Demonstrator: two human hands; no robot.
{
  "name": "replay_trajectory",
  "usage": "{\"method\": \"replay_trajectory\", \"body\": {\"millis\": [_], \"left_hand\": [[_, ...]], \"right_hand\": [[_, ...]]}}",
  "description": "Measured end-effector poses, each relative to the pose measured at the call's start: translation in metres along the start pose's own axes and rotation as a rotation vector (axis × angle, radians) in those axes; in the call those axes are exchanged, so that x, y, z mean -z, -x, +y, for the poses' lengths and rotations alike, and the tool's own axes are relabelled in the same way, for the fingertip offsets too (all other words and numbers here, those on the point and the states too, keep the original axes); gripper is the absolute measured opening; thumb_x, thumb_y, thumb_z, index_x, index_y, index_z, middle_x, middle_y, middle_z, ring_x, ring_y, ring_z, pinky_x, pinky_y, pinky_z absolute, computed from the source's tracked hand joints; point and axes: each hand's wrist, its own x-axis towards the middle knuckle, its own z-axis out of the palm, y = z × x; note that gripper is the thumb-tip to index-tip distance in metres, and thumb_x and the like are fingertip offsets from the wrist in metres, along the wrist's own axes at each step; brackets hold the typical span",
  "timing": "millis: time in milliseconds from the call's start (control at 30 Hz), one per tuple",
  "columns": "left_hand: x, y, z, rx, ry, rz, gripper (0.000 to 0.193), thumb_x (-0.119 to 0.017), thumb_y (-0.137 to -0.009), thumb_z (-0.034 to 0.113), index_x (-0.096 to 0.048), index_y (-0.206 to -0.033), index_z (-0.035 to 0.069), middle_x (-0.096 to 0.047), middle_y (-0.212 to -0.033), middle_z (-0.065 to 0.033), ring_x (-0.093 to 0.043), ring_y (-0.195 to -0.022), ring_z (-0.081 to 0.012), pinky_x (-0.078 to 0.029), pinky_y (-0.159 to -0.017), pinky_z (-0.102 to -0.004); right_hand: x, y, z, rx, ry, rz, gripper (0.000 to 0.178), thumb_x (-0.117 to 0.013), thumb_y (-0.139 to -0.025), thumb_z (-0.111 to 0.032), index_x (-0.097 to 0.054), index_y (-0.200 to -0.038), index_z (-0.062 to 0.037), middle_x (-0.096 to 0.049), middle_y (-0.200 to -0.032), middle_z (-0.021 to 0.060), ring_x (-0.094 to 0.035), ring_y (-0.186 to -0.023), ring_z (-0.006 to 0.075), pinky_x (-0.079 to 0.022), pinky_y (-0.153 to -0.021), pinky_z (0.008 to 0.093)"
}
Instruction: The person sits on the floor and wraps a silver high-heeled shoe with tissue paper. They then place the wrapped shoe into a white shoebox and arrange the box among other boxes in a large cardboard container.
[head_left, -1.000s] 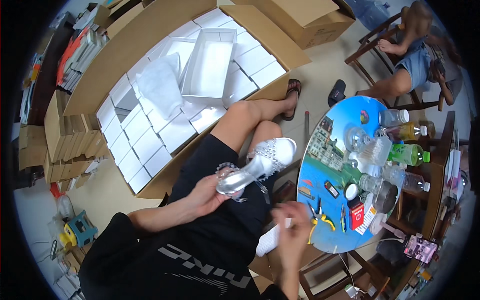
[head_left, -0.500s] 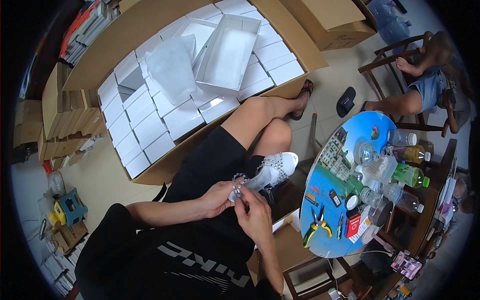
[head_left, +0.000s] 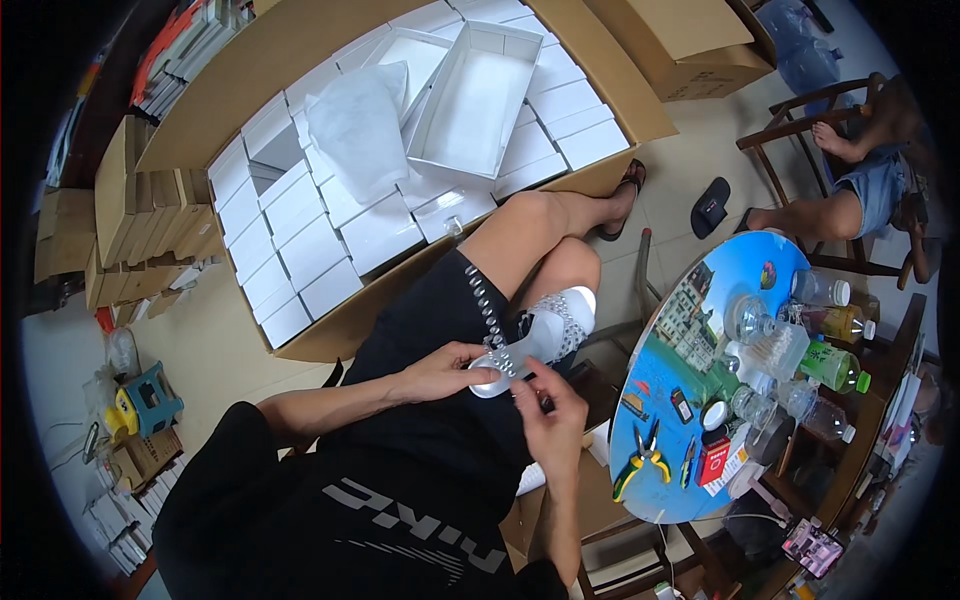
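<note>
Over my lap I see a white sandal (head_left: 545, 335) with a strap set with clear, shiny studs across its toe end, which points away from me. My left hand (head_left: 445, 374) is closed around the heel end, thumb on top. A loose studded ankle strap (head_left: 484, 300) stretches from the heel across my dark shorts, its clear end lying near the carton's edge. My right hand (head_left: 555, 412) is at the heel's right side, thumb and forefinger pinched together. What they pinch is too small to tell.
Ahead stands a large carton (head_left: 625, 110) packed with white boxes; an open white box (head_left: 470, 110) and a white pouch (head_left: 357, 130) lie on top. A round blue table (head_left: 655, 375) at right bears yellow-handled pliers (head_left: 641, 465) and several bottles. Another person (head_left: 850, 200) sits beyond.
The ankle strap, bunched between both hands before, now lies stretched out over my thigh. My right hand has shifted right and away from my left. The whole view has moved slightly.
</note>
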Motion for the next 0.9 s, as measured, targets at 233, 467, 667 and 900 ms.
{"method": "replay_trajectory", "body": {"millis": [233, 467, 667, 900], "left_hand": [[-0.009, -0.003, -0.011, -0.025, -0.106, 0.208, 0.035, -0.069, -0.095, 0.031, -0.07, -0.108, -0.002, -0.064, -0.09, 0.0003, -0.054, -0.081, -0.0056, -0.045, -0.071, -0.0239], [-0.012, 0.012, 0.006, -0.094, -0.095, 0.269, 0.03, -0.069, -0.095, 0.024, -0.07, -0.103, -0.004, -0.066, -0.083, 0.0008, -0.056, -0.078, -0.0039, -0.046, -0.068, -0.0229], [-0.012, 0.037, 0.04, -0.167, 0.037, 0.048, 0.021, -0.067, -0.095, 0.015, -0.07, -0.104, -0.003, -0.068, -0.087, -0.0004, -0.058, -0.079, -0.0038, -0.046, -0.069, -0.0221], [-0.014, 0.049, 0.07, -0.279, -0.053, 0.051, 0.023, -0.069, -0.09, 0.015, -0.069, -0.1, -0.005, -0.068, -0.086, -0.0044, -0.057, -0.078, -0.0084, -0.046, -0.071, -0.0257]], "right_hand": [[-0.006, 0.007, 0.03, -0.226, -0.239, 0.041, 0.014, -0.074, -0.088, -0.006, -0.074, -0.1, 0.002, -0.07, -0.078, 0.0023, -0.059, -0.067, 0.0041, -0.048, -0.061, 0.0209], [0.004, 0.021, 0.049, -0.332, -0.255, 0.115, 0.011, -0.068, -0.092, -0.004, -0.072, -0.101, 0.0024, -0.068, -0.078, 0.003, -0.058, -0.068, 0.0065, -0.049, -0.066, 0.0231], [0.005, 0.001, 0.078, -0.048, -0.288, 0.055, 0.052, -0.067, -0.088, 0.0, -0.049, -0.137, 0.0026, -0.059, -0.131, 0.0144, -0.058, -0.121, 0.022, -0.047, -0.1, 0.0345], [-0.009, -0.023, 0.036, -0.075, -0.444, -0.109, 0.042, -0.066, -0.089, 0.002, -0.057, -0.13, 0.0039, -0.065, -0.124, 0.0162, -0.064, -0.111, 0.0216, -0.05, -0.094, 0.0323]]}}
